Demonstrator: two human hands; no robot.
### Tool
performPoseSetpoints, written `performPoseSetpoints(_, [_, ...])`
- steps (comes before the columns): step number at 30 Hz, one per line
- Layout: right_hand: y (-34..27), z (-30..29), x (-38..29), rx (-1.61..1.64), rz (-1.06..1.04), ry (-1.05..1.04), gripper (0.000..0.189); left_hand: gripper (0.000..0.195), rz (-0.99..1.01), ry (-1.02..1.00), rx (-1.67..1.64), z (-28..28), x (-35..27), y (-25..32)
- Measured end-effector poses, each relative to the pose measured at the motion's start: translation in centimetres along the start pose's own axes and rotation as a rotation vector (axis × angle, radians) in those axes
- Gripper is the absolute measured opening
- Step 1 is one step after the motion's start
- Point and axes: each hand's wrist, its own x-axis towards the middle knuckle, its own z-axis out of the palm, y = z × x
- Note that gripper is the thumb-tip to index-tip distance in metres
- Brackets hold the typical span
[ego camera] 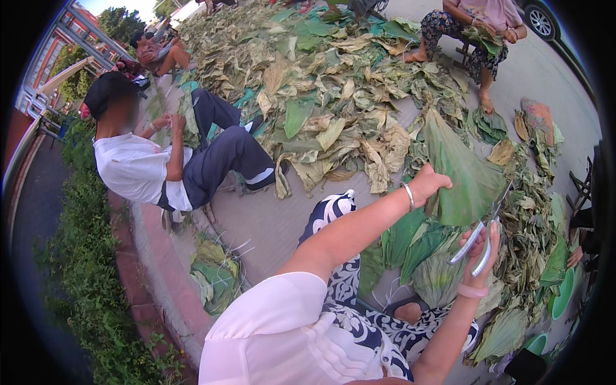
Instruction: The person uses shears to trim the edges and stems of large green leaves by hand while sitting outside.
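My left hand (430, 185), with a metal bangle at its wrist, grips the edge of a large green dried leaf (464, 178) and holds it up. In my right hand (481, 250), below a pink bangle, is a pair of scissors (481, 240) with silver handles; the blades point up beside the leaf's lower right edge. Whether the blades touch the leaf cannot be told. Under my hands, folded green leaves (402, 243) and a paler leaf (438, 279) lie near my foot.
Dried leaves (308, 86) are heaped ahead and along the right. A person in a white shirt (139, 163) sits at left; another person (481, 29) sits at upper right with leaves. A tied leaf bundle (216, 276) lies by the curb (144, 269). Green basins (563, 293) stand at right.
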Motion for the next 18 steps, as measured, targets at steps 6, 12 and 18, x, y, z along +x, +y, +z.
performPoseSetpoints(6, [-0.4, 0.6, -0.7, -0.036, -0.027, 0.032, 0.040, 0.037, -0.073, 0.066, -0.092, 0.2, 0.4, -1.1])
performPoseSetpoints(12, [0.2, 0.8, -0.6, -0.061, 0.000, -0.004, 0.041, 0.026, -0.082, 0.192, -0.134, 1.0, 0.7, -2.1])
performPoseSetpoints(18, [0.9, 0.2, 0.0, -0.072, -0.002, -0.030, 0.043, 0.019, -0.114, 0.135, -0.237, 1.1, 0.9, -1.7])
